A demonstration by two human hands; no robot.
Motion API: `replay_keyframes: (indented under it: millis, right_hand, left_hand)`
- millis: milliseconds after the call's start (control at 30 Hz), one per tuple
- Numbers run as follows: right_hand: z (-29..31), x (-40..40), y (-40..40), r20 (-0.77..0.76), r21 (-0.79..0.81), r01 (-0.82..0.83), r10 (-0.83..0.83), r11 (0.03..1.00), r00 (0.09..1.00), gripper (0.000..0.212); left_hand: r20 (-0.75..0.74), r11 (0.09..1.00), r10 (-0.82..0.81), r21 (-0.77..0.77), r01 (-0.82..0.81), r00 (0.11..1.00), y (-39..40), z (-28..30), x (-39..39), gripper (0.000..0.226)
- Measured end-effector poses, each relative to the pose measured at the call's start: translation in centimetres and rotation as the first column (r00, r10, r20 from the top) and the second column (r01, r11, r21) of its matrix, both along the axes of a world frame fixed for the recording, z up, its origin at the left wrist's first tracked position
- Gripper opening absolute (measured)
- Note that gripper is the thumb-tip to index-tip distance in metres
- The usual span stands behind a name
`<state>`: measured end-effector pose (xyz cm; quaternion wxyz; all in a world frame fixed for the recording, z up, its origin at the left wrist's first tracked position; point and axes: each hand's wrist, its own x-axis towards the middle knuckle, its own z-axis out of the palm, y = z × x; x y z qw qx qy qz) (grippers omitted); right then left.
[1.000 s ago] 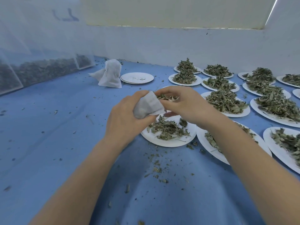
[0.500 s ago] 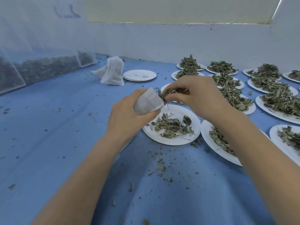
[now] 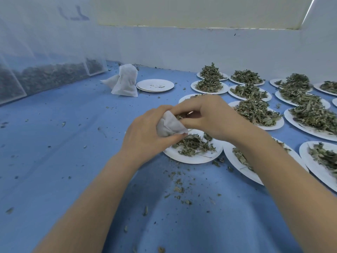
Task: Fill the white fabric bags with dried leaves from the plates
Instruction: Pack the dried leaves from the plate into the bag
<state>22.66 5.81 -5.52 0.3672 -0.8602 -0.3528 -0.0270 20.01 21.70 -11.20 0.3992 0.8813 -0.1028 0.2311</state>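
Observation:
My left hand (image 3: 145,136) grips a small white fabric bag (image 3: 170,126) above a white plate (image 3: 196,158) that carries a thin layer of dried leaves (image 3: 193,145). My right hand (image 3: 209,115) is at the bag's mouth, its fingers curled and pinching dried leaves into the opening. A few green bits show between the fingertips. Both hands meet over the plate's far left edge.
Several white plates heaped with dried leaves (image 3: 255,112) fill the right side. An empty plate stack (image 3: 155,85) and white fabric bags (image 3: 125,81) stand at the back. Clear bins of leaves (image 3: 51,77) line the left wall. Leaf crumbs litter the blue sheet (image 3: 63,161).
My right hand has brought a pinch of leaves to the bag's mouth and pressed closer against my left hand. The bag has tilted slightly.

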Motion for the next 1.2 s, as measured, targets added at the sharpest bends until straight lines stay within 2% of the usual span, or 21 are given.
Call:
replay_keyframes:
  millis: [167, 333, 400, 533, 633, 767, 867, 967, 1067, 1133, 1200]
  right_hand:
    - [0.7, 0.1, -0.8, -0.167, -0.005, -0.11, 0.108, 0.994, 0.98, 0.035]
    - [0.4, 0.3, -0.7, -0.185, 0.248, 0.064, -0.018, 0.967, 0.982, 0.025]
    - [0.3, 0.3, -0.6, -0.17, 0.284, 0.097, -0.049, 0.954, 0.984, 0.02]
    - [-0.2, 0.3, -0.1, -0.074, 0.246, 0.128, -0.113, 0.961, 0.991, 0.022]
    - [-1.0, 0.1, 0.6, -0.022, 0.186, 0.134, -0.133, 0.973, 0.991, 0.03]
    - [-0.8, 0.2, 0.1, -0.124, 0.093, -0.029, 0.04, 0.995, 0.991, 0.024]
    - [0.0, 0.4, -1.1, -0.179, 0.152, -0.076, 0.103, 0.985, 0.978, 0.022]
    - [0.1, 0.7, -1.7, -0.107, 0.246, 0.034, -0.007, 0.969, 0.994, 0.03]
    - [-0.4, 1.0, -1.7, -0.071, 0.13, 0.197, -0.189, 0.972, 0.979, 0.036]
    - [-0.8, 1.1, -1.4, -0.17, 0.03, 0.17, -0.163, 0.985, 0.972, 0.04]
    - [-1.2, 1.0, -1.0, -0.221, 0.058, 0.143, -0.126, 0.988, 0.967, 0.033]
  left_hand:
    - [-0.082, 0.992, 0.125, -0.006, -0.126, 0.989, 0.4, 0.1, 0.4, 0.067]
    - [-0.104, 0.988, 0.156, 0.014, -0.155, 0.982, 0.3, 0.3, 0.3, 0.041]
    - [-0.086, 0.991, 0.136, 0.015, -0.136, 0.987, 0.1, 0.4, 0.1, 0.037]
    - [-0.02, 0.994, 0.109, 0.016, -0.109, 0.994, -0.4, 0.5, -0.1, 0.04]
    - [0.021, 0.996, 0.084, 0.005, -0.084, 0.996, -0.8, 0.4, 0.0, 0.034]
    - [0.007, 0.999, 0.043, 0.023, -0.043, 0.999, -0.7, 0.1, 0.1, 0.033]
    - [-0.028, 0.997, 0.067, -0.022, -0.067, 0.997, -0.4, 0.2, 0.2, 0.041]
    - [-0.027, 0.996, 0.085, 0.005, -0.085, 0.996, -0.2, 0.3, 0.2, 0.049]
    - [0.001, 0.993, 0.102, 0.052, -0.102, 0.995, 0.0, 0.5, 0.2, 0.051]
    - [0.021, 0.992, 0.102, 0.077, -0.103, 0.995, 0.0, 0.7, 0.2, 0.051]
    - [0.03, 0.99, 0.096, 0.103, -0.099, 0.995, 0.0, 0.7, 0.1, 0.051]
